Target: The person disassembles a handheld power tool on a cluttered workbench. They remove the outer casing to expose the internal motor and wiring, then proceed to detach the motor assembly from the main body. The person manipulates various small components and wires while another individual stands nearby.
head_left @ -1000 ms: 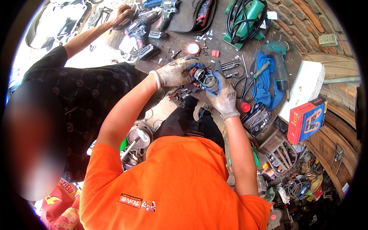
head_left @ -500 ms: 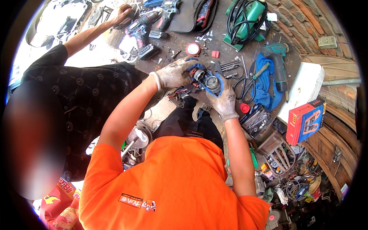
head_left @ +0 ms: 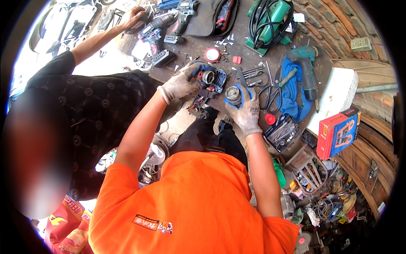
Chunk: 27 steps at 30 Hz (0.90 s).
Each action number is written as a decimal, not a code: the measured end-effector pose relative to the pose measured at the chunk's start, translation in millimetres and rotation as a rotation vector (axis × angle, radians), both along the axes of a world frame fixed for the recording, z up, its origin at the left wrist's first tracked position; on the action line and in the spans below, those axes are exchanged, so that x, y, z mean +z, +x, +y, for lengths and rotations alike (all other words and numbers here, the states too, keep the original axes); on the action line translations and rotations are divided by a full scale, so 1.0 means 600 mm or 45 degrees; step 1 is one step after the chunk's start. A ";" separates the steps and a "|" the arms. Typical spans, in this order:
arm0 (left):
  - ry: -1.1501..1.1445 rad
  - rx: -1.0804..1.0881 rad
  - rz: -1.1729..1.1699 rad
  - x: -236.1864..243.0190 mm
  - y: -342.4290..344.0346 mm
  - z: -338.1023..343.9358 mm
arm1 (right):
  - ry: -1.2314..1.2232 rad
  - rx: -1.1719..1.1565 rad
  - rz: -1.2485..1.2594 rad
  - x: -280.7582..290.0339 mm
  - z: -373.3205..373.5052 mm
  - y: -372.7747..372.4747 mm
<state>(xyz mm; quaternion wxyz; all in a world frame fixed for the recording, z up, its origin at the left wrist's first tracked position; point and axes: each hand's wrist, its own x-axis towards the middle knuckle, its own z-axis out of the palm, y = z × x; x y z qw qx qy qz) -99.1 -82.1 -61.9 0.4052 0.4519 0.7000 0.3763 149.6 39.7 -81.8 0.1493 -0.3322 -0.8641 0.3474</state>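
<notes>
A person in an orange shirt is working at a cluttered workbench, the gloved left hand wrapping closed around a blue power-tool housing just above the bench's near edge. The gloved right hand is curling shut around a small metal cylindrical part, holding it just right of the housing. Black-handled scissors are lying right of that part, beside a blue cloth. Another person's hand is resting at the bench's far left corner.
</notes>
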 end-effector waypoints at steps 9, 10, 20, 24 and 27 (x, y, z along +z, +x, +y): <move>-0.107 0.236 -0.428 -0.010 -0.008 -0.024 | -0.035 0.056 -0.133 0.012 0.004 -0.004; -0.132 0.233 -0.358 -0.012 -0.008 -0.025 | -0.049 0.055 -0.136 0.015 0.003 -0.003; -0.078 0.189 -0.249 -0.028 -0.011 -0.017 | -0.053 0.029 -0.052 0.011 -0.001 0.008; 0.010 0.156 -0.231 -0.039 -0.017 -0.023 | -0.030 0.030 -0.009 0.005 -0.004 0.010; -0.051 0.252 -0.519 -0.025 -0.013 -0.024 | 0.000 0.027 0.030 0.001 -0.005 0.011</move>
